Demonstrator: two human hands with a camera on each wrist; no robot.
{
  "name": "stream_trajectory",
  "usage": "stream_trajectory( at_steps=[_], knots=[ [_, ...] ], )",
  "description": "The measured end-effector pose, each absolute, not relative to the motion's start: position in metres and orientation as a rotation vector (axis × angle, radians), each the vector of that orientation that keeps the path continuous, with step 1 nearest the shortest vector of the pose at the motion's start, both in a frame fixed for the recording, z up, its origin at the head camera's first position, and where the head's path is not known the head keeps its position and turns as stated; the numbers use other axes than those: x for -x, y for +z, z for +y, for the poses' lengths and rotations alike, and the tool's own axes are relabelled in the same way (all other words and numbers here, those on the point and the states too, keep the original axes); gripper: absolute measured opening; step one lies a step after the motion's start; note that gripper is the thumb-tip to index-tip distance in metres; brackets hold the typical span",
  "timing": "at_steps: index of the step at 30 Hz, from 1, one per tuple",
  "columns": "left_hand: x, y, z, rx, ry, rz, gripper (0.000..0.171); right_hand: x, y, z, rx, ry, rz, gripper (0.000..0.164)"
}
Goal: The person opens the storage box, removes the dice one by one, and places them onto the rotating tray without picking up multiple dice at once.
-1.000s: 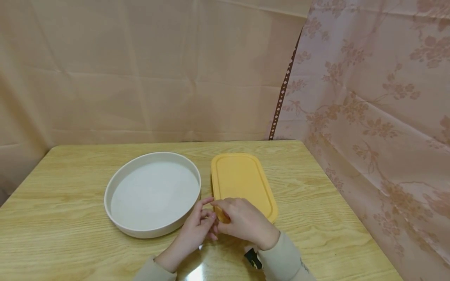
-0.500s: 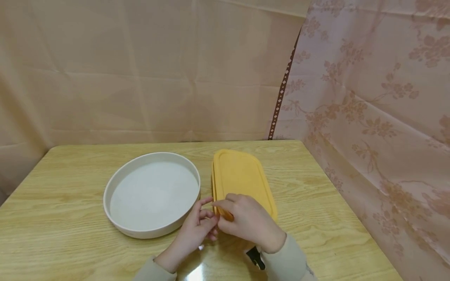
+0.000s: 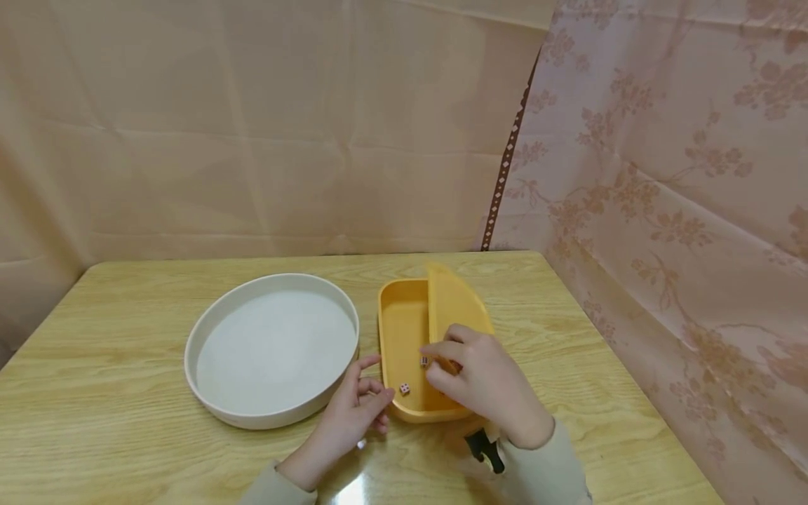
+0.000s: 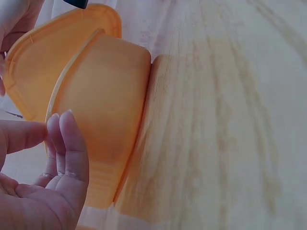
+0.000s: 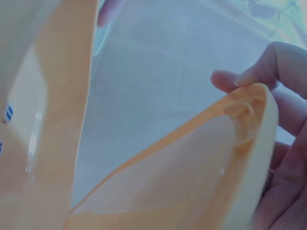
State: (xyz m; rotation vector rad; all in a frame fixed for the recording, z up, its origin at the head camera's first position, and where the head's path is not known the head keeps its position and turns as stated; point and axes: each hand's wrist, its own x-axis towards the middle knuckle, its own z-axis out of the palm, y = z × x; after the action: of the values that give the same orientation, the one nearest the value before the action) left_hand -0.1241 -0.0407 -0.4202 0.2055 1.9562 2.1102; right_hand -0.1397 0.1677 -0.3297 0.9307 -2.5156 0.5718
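Note:
A yellow rectangular plastic box [image 3: 404,308] stands on the table, uncovered on its left side. Inside it lie small white dice, one die [image 3: 405,388] in the near left corner and another die [image 3: 424,361] beside the lid. My right hand [image 3: 482,375] pinches a corner of the flexible yellow lid [image 3: 457,298], which is peeled up and bent over to the right. The right wrist view shows thumb and fingers around the lid's rim [image 5: 261,110]. My left hand [image 4: 45,177] holds the box's near left rim, fingertips against the outer wall.
A large round white tray [image 3: 278,351] with a raised rim stands left of the box. Under the right wrist hangs a black strap piece [image 3: 485,449]. Fabric curtains [image 3: 315,140] enclose the back and right of the wooden table [image 3: 126,337].
The lid was lying over the box; my right hand has pulled its left edge up and to the right, exposing the dice inside. My left hand has stayed in place.

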Motion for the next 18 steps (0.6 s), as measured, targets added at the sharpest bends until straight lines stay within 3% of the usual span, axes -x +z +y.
stream_trajectory(
  at_steps=[18],
  knots=[
    [0.123,-0.419,-0.041,-0.193,2.132,1.933,0.065,0.145,-0.319,0.206,-0.494,0.922,-2.393,0.025]
  ],
)
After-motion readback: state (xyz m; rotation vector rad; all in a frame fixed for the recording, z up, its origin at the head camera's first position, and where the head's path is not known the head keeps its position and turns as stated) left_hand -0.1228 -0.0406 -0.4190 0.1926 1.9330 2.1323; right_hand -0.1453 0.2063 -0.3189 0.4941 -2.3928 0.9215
